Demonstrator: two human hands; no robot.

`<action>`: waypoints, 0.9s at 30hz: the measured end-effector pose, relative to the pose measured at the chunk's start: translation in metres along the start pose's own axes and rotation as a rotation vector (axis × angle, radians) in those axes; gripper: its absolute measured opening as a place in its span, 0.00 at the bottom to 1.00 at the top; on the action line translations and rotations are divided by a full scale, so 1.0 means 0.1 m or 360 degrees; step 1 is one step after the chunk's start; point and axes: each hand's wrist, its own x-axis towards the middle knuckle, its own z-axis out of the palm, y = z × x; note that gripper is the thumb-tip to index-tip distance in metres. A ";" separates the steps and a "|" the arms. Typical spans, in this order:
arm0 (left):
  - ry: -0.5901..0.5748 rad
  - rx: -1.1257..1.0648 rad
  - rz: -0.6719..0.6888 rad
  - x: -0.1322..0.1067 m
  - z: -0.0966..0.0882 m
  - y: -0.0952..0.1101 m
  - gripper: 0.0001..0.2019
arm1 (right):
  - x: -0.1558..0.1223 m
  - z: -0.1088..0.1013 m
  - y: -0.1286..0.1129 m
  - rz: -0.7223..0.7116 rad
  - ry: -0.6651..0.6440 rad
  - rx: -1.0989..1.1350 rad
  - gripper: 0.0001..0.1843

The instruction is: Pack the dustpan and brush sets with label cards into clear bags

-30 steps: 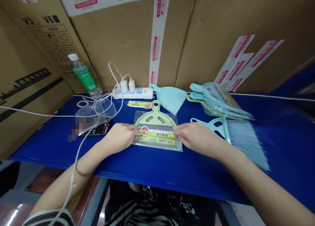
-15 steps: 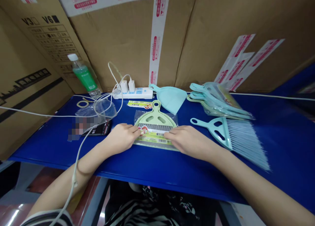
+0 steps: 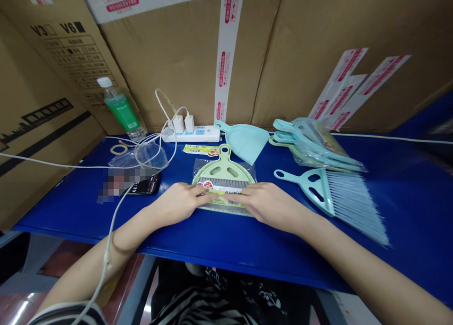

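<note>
A green dustpan set in a clear plastic bag [image 3: 222,170] lies flat on the blue table [image 3: 219,235], handle pointing away from me. My left hand [image 3: 179,201] and my right hand [image 3: 266,202] both rest on the bag's near end, fingers stretched flat over its printed label card. The fingertips of the two hands almost meet at the middle of the label. Neither hand grips anything.
A loose light-blue brush [image 3: 336,195] lies right of the bag, a light-blue dustpan [image 3: 246,143] behind it, a stack of bagged sets [image 3: 313,143] at back right. A phone [image 3: 143,187], empty bags [image 3: 141,157], a power strip [image 3: 193,133], a bottle [image 3: 122,110] and cardboard boxes stand left and behind.
Both hands slid inward along the bag's near edge, from its outer corners towards the middle of the label. The bag stayed in place.
</note>
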 end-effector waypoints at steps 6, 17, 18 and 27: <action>0.0068 -0.0016 0.0029 0.01 0.03 0.02 0.25 | 0.01 0.02 -0.02 0.0002 0.0033 -0.0010 0.26; 0.0033 -0.0069 -0.0015 0.01 0.01 0.03 0.24 | 0.01 0.00 -0.03 0.0031 0.0027 0.0017 0.25; 0.0042 -0.0072 -0.0019 0.01 0.01 0.03 0.24 | 0.00 -0.01 -0.03 0.0033 0.0024 0.0026 0.25; 0.0016 -0.0081 -0.0056 0.01 -0.02 0.03 0.22 | 0.00 -0.06 -0.04 0.0078 -0.0047 0.0083 0.27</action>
